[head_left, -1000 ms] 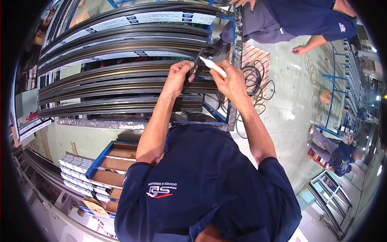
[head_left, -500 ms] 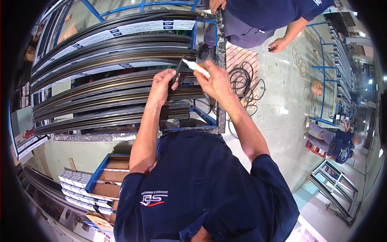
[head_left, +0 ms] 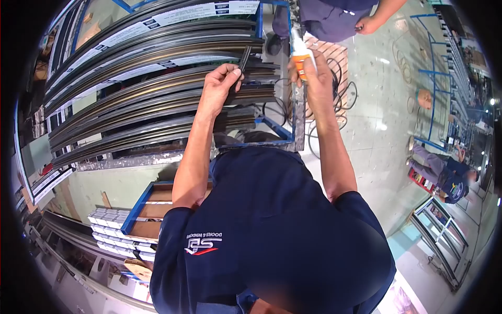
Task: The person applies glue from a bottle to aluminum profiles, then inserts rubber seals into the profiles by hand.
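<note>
Over the rack of dark profiles, my left hand (head_left: 222, 86) pinches a short black rubber-like strip (head_left: 245, 58) between thumb and fingers, its free end pointing up and away. To the right, my right hand (head_left: 319, 78) is wrapped around a small white squeeze bottle (head_left: 300, 52) with an orange label and a narrow nozzle pointing away from me. The bottle is above the frame's right-hand rail, apart from the strip. Long dark profiles (head_left: 157, 86) lie in rows beneath my left hand.
A blue metal rack frame (head_left: 274, 128) borders the profiles. Coiled black gasket or cable (head_left: 340, 99) lies on a slatted wooden pallet (head_left: 327, 47) at right. A co-worker's hand (head_left: 368, 25) shows at the top; another person (head_left: 449, 175) is far right.
My right hand has moved right with the bottle, whose nozzle was at the strip's end and is now away from it. My left hand still holds the strip, slightly further right and higher.
</note>
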`<action>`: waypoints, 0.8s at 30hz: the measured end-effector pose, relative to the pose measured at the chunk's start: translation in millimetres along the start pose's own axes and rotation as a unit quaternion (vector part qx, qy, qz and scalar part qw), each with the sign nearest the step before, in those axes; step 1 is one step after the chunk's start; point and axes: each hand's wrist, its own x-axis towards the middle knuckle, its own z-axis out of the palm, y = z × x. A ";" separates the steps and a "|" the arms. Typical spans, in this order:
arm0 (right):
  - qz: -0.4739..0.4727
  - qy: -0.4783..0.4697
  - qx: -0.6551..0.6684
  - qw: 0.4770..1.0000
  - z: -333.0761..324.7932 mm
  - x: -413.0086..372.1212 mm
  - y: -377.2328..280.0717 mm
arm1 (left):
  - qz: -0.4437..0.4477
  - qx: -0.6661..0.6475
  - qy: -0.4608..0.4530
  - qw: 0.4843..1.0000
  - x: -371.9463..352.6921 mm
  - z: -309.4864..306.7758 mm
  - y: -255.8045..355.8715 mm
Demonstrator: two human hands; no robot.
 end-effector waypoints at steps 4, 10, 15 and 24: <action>0.021 0.032 0.042 0.998 -22.7 -24.2 13.2 | 0.030 0.244 0.013 0.969 -9.1 7.5 0.7; 0.113 0.037 0.111 0.987 -56.3 -50.0 72.9 | 0.237 0.429 -0.025 0.871 -17.5 27.7 1.1; 0.175 0.055 0.077 0.980 -45.9 -50.6 98.4 | 0.224 0.501 -0.059 0.834 -19.9 26.2 -5.6; 0.239 0.041 0.048 0.969 -25.9 -35.9 101.8 | 0.238 0.549 -0.042 0.800 -20.3 28.3 -14.3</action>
